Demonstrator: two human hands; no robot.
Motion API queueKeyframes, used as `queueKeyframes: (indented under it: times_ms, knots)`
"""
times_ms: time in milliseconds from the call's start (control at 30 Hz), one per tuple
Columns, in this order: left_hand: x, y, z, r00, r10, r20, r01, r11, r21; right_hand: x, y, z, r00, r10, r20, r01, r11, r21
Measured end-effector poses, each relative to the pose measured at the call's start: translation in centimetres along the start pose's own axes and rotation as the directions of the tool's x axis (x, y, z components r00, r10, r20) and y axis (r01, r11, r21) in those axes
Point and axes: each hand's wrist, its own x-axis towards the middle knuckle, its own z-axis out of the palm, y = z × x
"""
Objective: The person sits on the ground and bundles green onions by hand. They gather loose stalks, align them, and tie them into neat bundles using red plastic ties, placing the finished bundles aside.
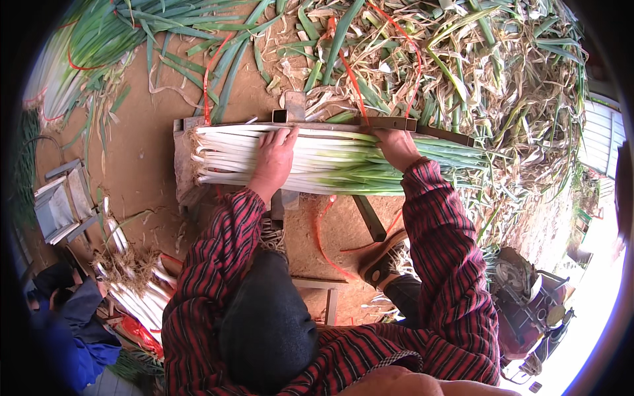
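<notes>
A row of long green onions (322, 168) lies across a metal rack before me, white root ends to the left and green leaves to the right. My left hand (275, 156) lies over the white stalks, its fingers curled at their far side. Farther right, my right hand (396, 147) grips the bundle's far edge where the stalks turn green. The fingertips of both hands are partly hidden. The roots sit against an upright end plate (185, 166) of the rack. Red plastic ties (352, 84) run out from under the onions on the far side, and another red tie (324, 237) hangs on the near side.
Dry leaf waste (475, 74) covers the ground at the far right. Tied onions (79, 64) lie far left. More onions with roots (136, 282) lie at near left, beside a person in blue (79, 331). A machine (530, 302) stands at right.
</notes>
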Motion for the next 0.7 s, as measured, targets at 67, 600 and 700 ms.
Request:
queueKeyframes:
  times_ms: [67, 600, 700]
  knots:
    - [-0.1, -0.1, 0.1, 1.000, -0.001, 0.002, 0.001, 1.000, 0.007, 0.2, -0.2, -0.5, 0.991, 0.064, 0.120, -0.075, 0.993, 0.090]
    - [0.0, -0.2, 0.4, 1.000, 0.006, -0.003, -0.006, 1.000, 0.021, -0.2, 1.8, 1.9, 0.997, -0.052, -0.050, 0.057, 0.995, 0.088]
    - [0.0, -0.2, 0.4, 1.000, 0.011, -0.001, -0.011, 0.999, 0.049, -0.8, 1.0, 1.5, 0.996, -0.062, -0.068, 0.067, 0.994, 0.083]
